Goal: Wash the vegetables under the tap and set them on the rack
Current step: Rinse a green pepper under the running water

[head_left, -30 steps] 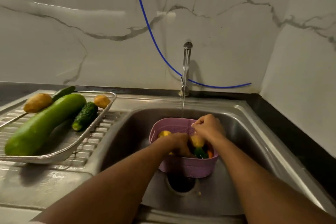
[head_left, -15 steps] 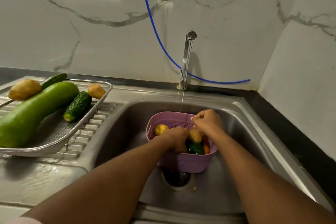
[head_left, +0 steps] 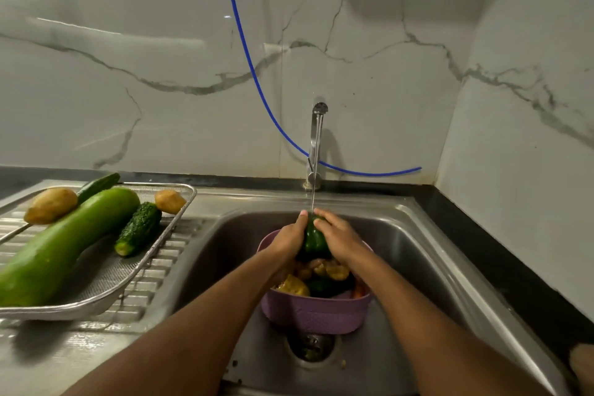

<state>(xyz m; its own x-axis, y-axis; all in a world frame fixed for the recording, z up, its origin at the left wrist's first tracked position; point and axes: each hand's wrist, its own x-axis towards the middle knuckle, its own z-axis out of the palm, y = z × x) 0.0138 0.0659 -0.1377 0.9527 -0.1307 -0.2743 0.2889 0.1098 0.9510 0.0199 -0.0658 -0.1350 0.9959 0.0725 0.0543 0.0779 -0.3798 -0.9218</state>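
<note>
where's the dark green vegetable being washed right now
The dark green vegetable sits mid-frame in the head view, gripped between the left hand and right hand, under the steel tap's stream, above the purple plastic basket.

Two potatoes (head_left: 51, 205), two cucumbers (head_left: 139, 228), one gourd (head_left: 69, 243); basket (head_left: 316, 313) count unclear.

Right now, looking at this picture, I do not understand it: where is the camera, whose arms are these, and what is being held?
The camera sits on a person's head, looking down at their own arms. The left hand and right hand hold a dark green pepper under the steel tap, above a purple plastic basket of vegetables in the steel sink. On the left, a wire mesh rack carries a long pale green gourd, cucumbers and two potatoes.
</note>
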